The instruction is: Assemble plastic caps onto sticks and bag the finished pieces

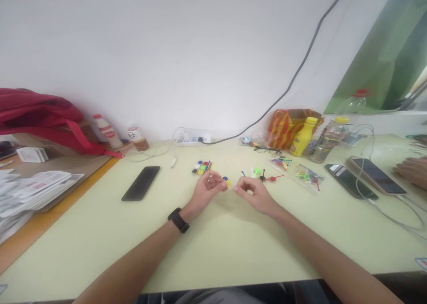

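Note:
At the middle of the table my left hand [209, 189], with a black watch [179, 220] on its wrist, is pinched at the fingertips. A small blue and yellow plastic piece [227, 183] shows at its thumb and fingers. My right hand [256, 194] faces it a short gap away, thumb and forefinger pressed together; whatever they hold is too small to make out. Beyond my left hand lie several small coloured discs [200, 167] with thin sticks [207, 167]. Behind my right hand are arrow-shaped pieces, among them a red one [272, 179], a black one [263, 177] and a green piece [256, 172].
A black phone [141, 183] lies to the left. Small bags of coloured parts [306, 177], two phones [379, 176] with cables and bottles [303, 137] stand or lie to the right. Another person's hand [412, 171] rests at the right edge. A power strip [193, 139] sits along the wall.

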### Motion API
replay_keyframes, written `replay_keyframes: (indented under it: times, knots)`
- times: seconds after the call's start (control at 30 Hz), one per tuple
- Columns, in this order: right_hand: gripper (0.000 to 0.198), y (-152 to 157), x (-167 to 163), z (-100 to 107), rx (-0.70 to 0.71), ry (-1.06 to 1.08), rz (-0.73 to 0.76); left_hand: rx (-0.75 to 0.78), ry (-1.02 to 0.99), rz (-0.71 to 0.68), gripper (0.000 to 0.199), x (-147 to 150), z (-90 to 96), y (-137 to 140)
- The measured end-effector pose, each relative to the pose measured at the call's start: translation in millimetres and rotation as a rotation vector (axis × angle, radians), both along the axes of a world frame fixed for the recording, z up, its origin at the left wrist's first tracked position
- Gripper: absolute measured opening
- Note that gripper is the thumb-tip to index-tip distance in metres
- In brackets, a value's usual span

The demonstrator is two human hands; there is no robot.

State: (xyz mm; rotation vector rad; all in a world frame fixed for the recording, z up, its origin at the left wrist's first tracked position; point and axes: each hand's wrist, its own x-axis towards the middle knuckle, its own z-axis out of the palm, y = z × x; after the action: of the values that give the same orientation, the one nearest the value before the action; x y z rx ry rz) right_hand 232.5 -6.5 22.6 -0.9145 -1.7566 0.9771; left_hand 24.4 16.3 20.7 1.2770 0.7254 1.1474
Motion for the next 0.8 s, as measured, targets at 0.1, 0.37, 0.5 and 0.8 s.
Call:
replay_keyframes:
  times: [0.1,0.37,0.5,0.8]
  knots:
    - [0.032,1,-4,-2,-0.032,0.043,-0.039,0.000,0.000,-0.031,0.036,0,-0.2,0]
    - [0.023,-1,-6,-5,-0.013,0.016,-0.026,0.003,0.010,-0.060,0.033,-1,-1.3,-1]
    - [0.032,-6,-4,-4,0.092,-0.014,-0.066,0.007,0.015,-0.062,0.033,-2,-2.7,0]
    - [0.047,0,7,-5,0.322,-0.219,-0.186,-0.004,0.013,-0.035,0.035,0,-2.4,0]
